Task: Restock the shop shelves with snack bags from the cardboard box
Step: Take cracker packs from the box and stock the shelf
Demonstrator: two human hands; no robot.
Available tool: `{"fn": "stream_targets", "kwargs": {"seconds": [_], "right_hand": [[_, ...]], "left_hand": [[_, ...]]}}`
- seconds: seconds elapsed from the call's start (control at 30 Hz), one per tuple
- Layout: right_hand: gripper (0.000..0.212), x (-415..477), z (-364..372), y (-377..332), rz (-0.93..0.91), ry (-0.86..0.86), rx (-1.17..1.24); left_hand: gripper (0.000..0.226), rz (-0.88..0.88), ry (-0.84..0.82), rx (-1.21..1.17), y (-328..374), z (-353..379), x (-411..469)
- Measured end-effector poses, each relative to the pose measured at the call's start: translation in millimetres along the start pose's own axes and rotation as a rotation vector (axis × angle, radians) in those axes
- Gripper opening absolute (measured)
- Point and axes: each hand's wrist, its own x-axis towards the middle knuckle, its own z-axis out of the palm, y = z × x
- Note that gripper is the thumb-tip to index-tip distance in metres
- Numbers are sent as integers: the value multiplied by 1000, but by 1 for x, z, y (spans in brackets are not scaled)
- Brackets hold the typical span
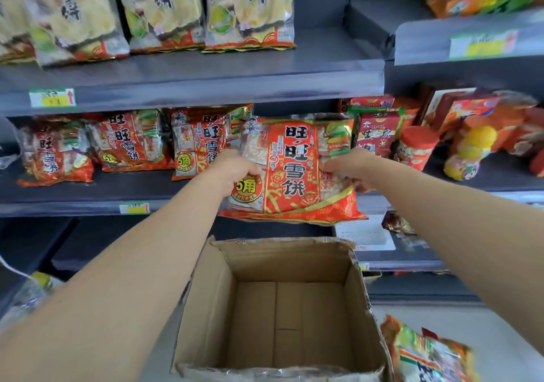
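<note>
I hold a red snack bag upright in front of the middle shelf. My left hand grips its left edge and my right hand grips its right edge. Below my arms stands an open cardboard box with nothing visible inside. Three matching red bags stand in a row on the middle shelf to the left of the held one.
Yellow snack bags fill the top shelf. Red boxes and a red jar sit on the right shelf section. Another snack bag lies by the box's right side on the floor. The lower shelf is dark.
</note>
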Motion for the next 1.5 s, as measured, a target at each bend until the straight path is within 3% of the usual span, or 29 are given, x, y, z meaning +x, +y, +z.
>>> {"fn": "stream_targets", "kwargs": {"seconds": [0.13, 0.43, 0.57, 0.6, 0.7, 0.8, 0.97, 1.13, 1.2, 1.4, 1.5], "right_hand": [[30, 35, 2, -12, -60, 31, 90], [40, 121, 19, -23, -9, 72, 42], [57, 163, 32, -9, 93, 64, -29], [56, 172, 34, -5, 118, 57, -41], [34, 179, 35, -6, 166, 7, -23], [21, 192, 33, -5, 195, -26, 2], [21, 201, 36, -5, 243, -11, 68], [49, 211, 44, -1, 206, 63, 142], [58, 212, 46, -1, 185, 83, 159], [52, 219, 55, -6, 109, 171, 193], [66, 219, 62, -9, 121, 210, 173]], "left_hand": [[28, 40, 31, -55, 1, 9, 45], [52, -43, 28, -30, -9, 28, 141], [88, -100, -37, -44, -14, 30, 161], [82, -134, -85, -50, -14, 31, 164], [20, -231, -192, -68, -12, 28, 174], [17, -264, -217, -124, -12, 27, 185], [17, -288, -232, -128, -14, 28, 195], [17, -250, -163, -133, -16, 33, 205], [44, -207, -116, -154, -19, 35, 213], [64, -38, 35, -83, -21, 37, 226], [72, 27, 177, 12, -21, 38, 228]]}}
